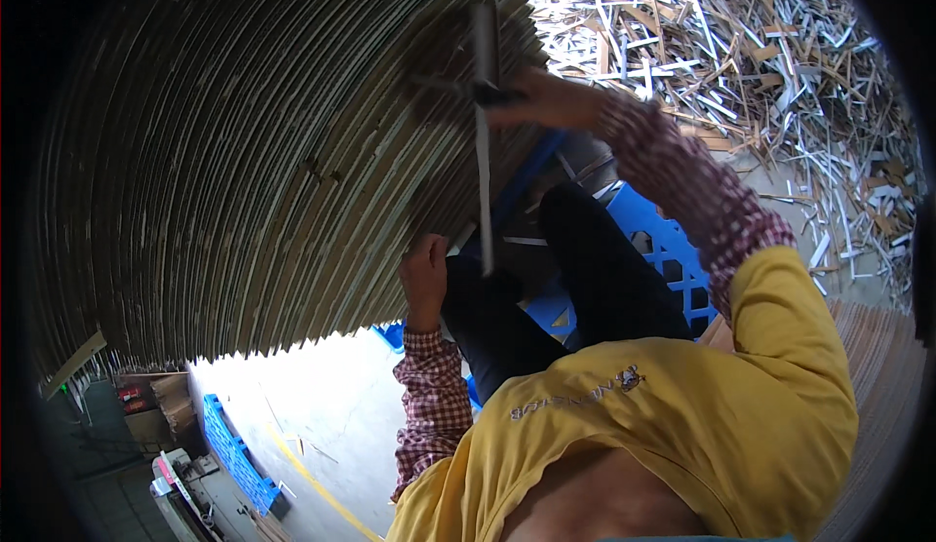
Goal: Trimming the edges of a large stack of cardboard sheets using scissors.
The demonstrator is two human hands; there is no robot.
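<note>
A tall stack of cardboard sheets (244, 152), with ragged layered edges, fills the upper left of the head view. My right hand (541, 101) is at the stack's right side, closed around a black-handled tool (495, 95) whose far part is smeared by motion, so its kind is unclear. A narrow pale strip (484, 181) hangs down beside the stack, below the tool. At the stack's lower right edge is my left hand (425, 274), its fingers curled against the cardboard. Whatever those fingers hold is hidden.
Loose cardboard strips (721, 55) lie heaped at the upper right. Blue plastic pallets (663, 235) sit under and beside my legs (604, 269). More stacked cardboard (882, 376) stands at the right. A blue pallet (234, 454) and a machine (195, 493) are at the lower left.
</note>
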